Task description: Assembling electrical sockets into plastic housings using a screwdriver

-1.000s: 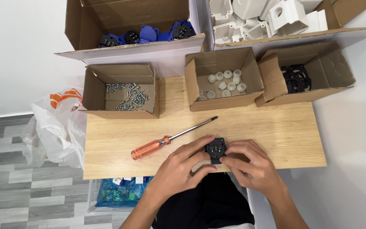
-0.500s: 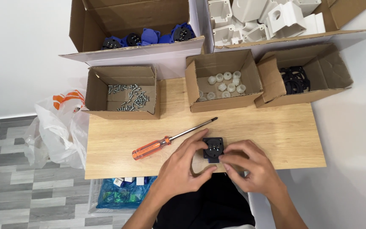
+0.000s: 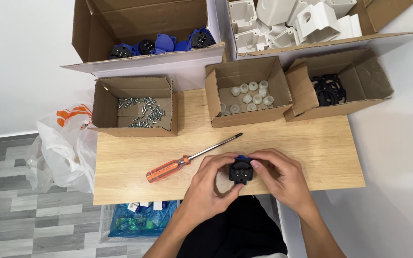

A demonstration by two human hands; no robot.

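Both hands hold a small black and blue socket part (image 3: 240, 170) just above the near edge of the wooden table (image 3: 311, 143). My left hand (image 3: 209, 186) wraps its left side, thumb under it. From the right, my right hand (image 3: 280, 177) pinches it with the fingers on top. An orange-handled screwdriver (image 3: 187, 159) lies on the table just left of my hands, its tip pointing up and right.
Open cardboard boxes line the far side: screws (image 3: 142, 112), white round caps (image 3: 249, 93), black ring gaskets (image 3: 328, 88), blue and black sockets (image 3: 158, 45), white plastic housings (image 3: 292, 21). A white plastic bag (image 3: 65, 143) hangs left; a blue bag (image 3: 137, 220) sits below.
The two hands have turned the socket part slightly and shifted their fingers on it; it now shows its black face upward. The screwdriver has not moved.
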